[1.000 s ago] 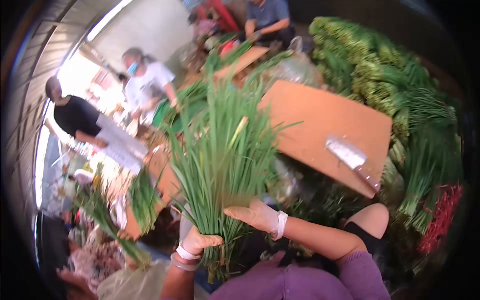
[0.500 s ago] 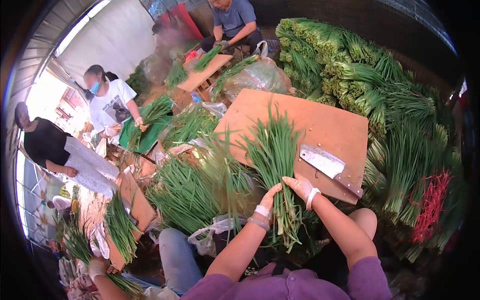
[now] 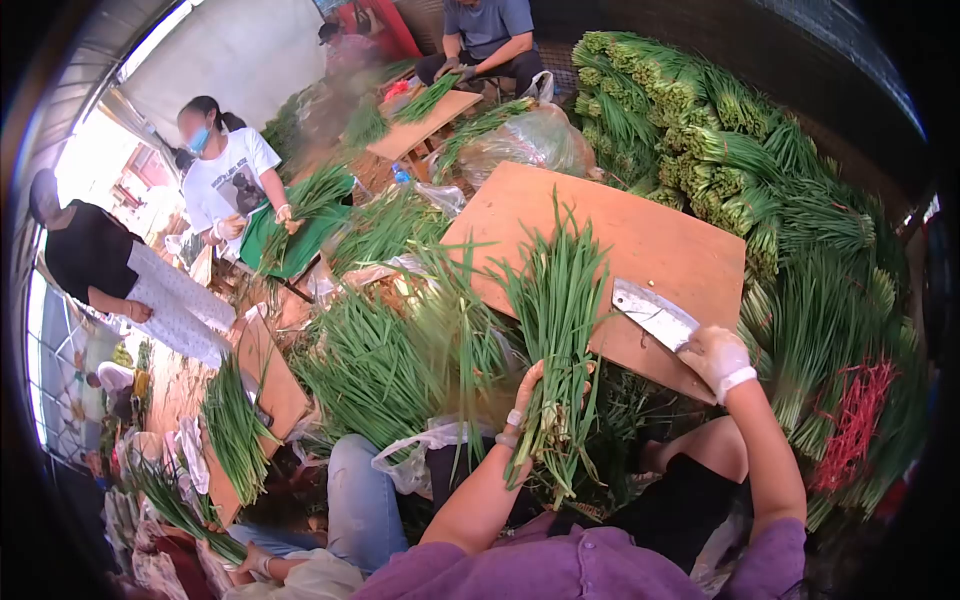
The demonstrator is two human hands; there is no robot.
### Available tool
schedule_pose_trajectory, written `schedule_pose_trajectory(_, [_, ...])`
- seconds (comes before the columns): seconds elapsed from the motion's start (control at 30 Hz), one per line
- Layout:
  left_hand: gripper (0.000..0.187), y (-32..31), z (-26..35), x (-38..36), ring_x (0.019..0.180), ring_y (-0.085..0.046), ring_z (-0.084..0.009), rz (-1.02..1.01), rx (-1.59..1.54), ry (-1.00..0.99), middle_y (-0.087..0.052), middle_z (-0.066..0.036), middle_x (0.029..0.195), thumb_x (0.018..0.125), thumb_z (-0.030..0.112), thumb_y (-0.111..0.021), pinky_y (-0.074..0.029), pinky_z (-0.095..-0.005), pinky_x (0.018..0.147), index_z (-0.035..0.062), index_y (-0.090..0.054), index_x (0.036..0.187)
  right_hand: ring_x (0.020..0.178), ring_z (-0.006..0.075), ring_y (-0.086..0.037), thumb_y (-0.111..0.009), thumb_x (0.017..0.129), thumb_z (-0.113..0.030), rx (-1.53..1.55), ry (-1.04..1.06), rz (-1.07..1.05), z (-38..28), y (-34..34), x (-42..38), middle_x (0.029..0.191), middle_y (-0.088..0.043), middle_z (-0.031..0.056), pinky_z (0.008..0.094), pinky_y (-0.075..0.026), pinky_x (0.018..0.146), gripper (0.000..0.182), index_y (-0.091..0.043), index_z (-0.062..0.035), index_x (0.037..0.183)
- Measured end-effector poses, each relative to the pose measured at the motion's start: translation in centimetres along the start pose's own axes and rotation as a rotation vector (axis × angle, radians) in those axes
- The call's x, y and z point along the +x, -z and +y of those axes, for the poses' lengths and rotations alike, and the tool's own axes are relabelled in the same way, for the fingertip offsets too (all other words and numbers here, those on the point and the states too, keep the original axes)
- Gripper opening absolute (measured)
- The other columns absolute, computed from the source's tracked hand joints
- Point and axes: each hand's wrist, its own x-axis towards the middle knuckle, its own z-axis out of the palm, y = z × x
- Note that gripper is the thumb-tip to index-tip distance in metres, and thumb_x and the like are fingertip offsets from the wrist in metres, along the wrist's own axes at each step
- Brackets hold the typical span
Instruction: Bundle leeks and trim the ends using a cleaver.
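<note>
My left hand [image 3: 530,388] is closed around the lower part of a bunch of garlic chives [image 3: 555,290]. The bunch's leafy tops lie across the near edge of a wooden board [image 3: 520,200], and its pale root ends hang toward my lap. My right hand [image 3: 716,358] is wrapped round the handle of a cleaver [image 3: 652,314] at the board's right side. The cleaver's blade rests flat on the wood, pointing up and left; the handle is mostly hidden under my fingers. Both hands appear to wear thin, pale gloves with bands at the wrists.
Stacked chive bundles [image 3: 790,230] rise on the right, with red ties [image 3: 852,425] on them. Loose chives [image 3: 365,375] heap to my left beside a plastic bag [image 3: 425,450]. A seated co-worker [image 3: 490,35] and another in a white shirt [image 3: 232,170] handle chives; someone stands farther left.
My right hand has left the chive bunch and moved right onto the cleaver's handle. My left hand still holds the bunch. The view has shifted slightly.
</note>
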Motion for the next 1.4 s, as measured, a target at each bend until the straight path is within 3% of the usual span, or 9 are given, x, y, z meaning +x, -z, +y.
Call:
schedule_pose_trajectory(0.33, [0.054, -0.4, -0.3, -0.1, 0.09, -0.064, -0.0264, 0.14, 0.157, 0.041, -0.063, -0.015, 0.108, 0.086, 0.039, -0.053, -0.054, -0.0399, 0.077, -0.0019, -0.052, 0.12, 0.079, 0.0342, -0.061, -0.072, 0.063, -0.023, 0.023, 0.064, 0.156, 7.0, -6.0, 0.7, 0.082, -0.062, 0.016, 0.042, -0.049, 0.071, 0.03, -0.063, -0.0059, 0.087])
schedule_pose_trajectory(0.57, [0.045, 5.4, -1.0, 2.9, 0.098, -0.062, -0.0283, -0.238, 0.134, -0.068, -0.059, -0.018, 0.116, 0.092, 0.033, -0.048, -0.05, -0.04, 0.088, 0.0002, -0.049, 0.123, 0.079, 0.0352, -0.059, -0.077, 0.057, -0.022, -0.048, -0.066, 0.287, 12.4, -7.8, 8.3, 0.083, -0.061, 0.0175, 0.0423, -0.049, 0.073, 0.04, -0.063, -0.0041, 0.089])
schedule_pose_trajectory(0.7, [0.044, 5.7, -1.1, 2.9, 0.094, -0.063, -0.0283, -0.245, 0.128, -0.088, -0.06, -0.019, 0.115, 0.093, 0.033, -0.048, -0.051, -0.0387, 0.086, -0.0016, -0.05, 0.121, 0.08, 0.0342, -0.06, -0.076, 0.065, -0.026, -0.186, 0.244, 0.644, 8.4, -9.6, 7.3, 0.085, -0.062, 0.0179, 0.0444, -0.048, 0.075, 0.04, -0.063, -0.0028, 0.095])
schedule_pose_trajectory(0.77, [0.051, 5.8, -1.1, 2.4, 0.095, -0.063, -0.0284, -0.2, 0.131, 0.033, -0.058, -0.02, 0.118, 0.093, 0.039, -0.047, -0.052, -0.0385, 0.085, -0.0017, -0.047, 0.125, 0.068, 0.032, -0.059, -0.073, 0.07, -0.028, 0.441, 0.288, 0.264, 4.3, -11.8, 5.6, 0.074, -0.063, 0.0154, 0.0427, -0.047, 0.067, 0.033, -0.065, 0.0002, 0.085])
schedule_pose_trajectory(0.83, [0.051, 5.2, -1.7, 1.9, 0.089, -0.065, -0.0272, -0.094, 0.136, 0.021, -0.061, -0.017, 0.112, 0.091, 0.04, -0.05, -0.053, -0.0376, 0.082, -0.0014, -0.051, 0.121, 0.059, 0.0125, -0.053, -0.056, 0.086, -0.047, 0.98, -0.002, -0.382, 0.0, -13.2, 3.6, 0.07, -0.061, 0.002, 0.0271, -0.041, 0.052, 0.043, -0.065, -0.0046, 0.09])
schedule_pose_trajectory(0.97, [0.048, 3.6, -2.3, 0.3, 0.079, -0.066, -0.0251, -0.055, 0.275, 0.146, -0.066, -0.015, 0.099, 0.087, 0.041, -0.056, -0.055, -0.0378, 0.077, -0.0002, -0.058, 0.113, 0.07, 0.0218, -0.061, -0.051, 0.084, -0.059, 1.684, -0.004, -0.72, -4.7, -17.4, 3.3, 0.087, -0.065, 0.0057, 0.0342, -0.049, 0.059, 0.058, -0.056, -0.0091, 0.114])
schedule_pose_trajectory(1.1, [0.037, 2.1, -2.4, -0.7, 0.076, -0.066, -0.0233, 0.035, 0.276, 0.314, -0.067, -0.013, 0.093, 0.082, 0.033, -0.064, -0.055, -0.038, 0.073, 0.0015, -0.063, 0.101, 0.09, 0.0257, -0.061, -0.053, 0.087, -0.052, 1.818, -0.239, -0.716, -8.7, -10.9, 1.6, 0.11, -0.06, 0.01, 0.04, -0.051, 0.075, 0.059, -0.049, -0.0063, 0.124])
schedule_pose_trajectory(1.33, [0.026, -6.1, 1.1, 0.5, 0.066, -0.061, -0.0168, -0.005, 0.673, 0.162, -0.065, -0.005, 0.08, 0.072, 0.016, -0.069, -0.052, -0.031, 0.064, 0.0042, -0.064, 0.094, 0.096, 0.0253, -0.061, -0.057, 0.088, -0.04, 2.032, 0.001, -0.572, -11.7, -2.0, 2.6, 0.115, -0.059, 0.0106, 0.0392, -0.051, 0.082, 0.051, -0.049, -0.0045, 0.125])
schedule_pose_trajectory(1.4, [0.027, -9.9, 2.9, 0.8, 0.065, -0.061, -0.0167, 0.029, 0.69, 0.202, -0.065, -0.005, 0.079, 0.07, 0.011, -0.069, -0.052, -0.0313, 0.062, 0.0041, -0.064, 0.096, 0.096, 0.0225, -0.061, -0.056, 0.089, -0.029, 1.851, 0.213, -0.238, -11.8, 0.1, 3.7, 0.113, -0.06, 0.0097, 0.0361, -0.051, 0.082, 0.044, -0.05, -0.0029, 0.124])
